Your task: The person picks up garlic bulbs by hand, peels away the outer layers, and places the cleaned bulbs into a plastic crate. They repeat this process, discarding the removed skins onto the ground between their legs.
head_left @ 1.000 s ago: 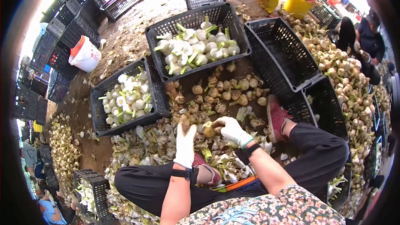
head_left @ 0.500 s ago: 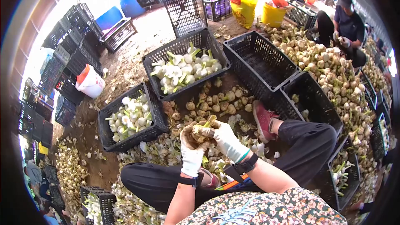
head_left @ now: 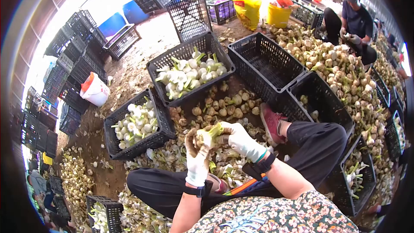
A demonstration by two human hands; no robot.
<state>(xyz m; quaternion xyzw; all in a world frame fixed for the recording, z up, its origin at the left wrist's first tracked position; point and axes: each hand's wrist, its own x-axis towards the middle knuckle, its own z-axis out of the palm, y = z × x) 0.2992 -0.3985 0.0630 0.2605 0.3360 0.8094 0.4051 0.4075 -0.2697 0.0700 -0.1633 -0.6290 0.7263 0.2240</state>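
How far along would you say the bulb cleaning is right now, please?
Done: the far crate and the near crate hold clean white bulbs. In hand: the left hand and right hand grip one bulb with a green stalk. Remaining: muddy bulbs on the ground ahead, the long heap at right, and an empty crate.

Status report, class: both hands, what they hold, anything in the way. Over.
Both gloved: left hand, right hand, shut on one bulb. Green stalk showing, peelings beneath. Nothing blocking.
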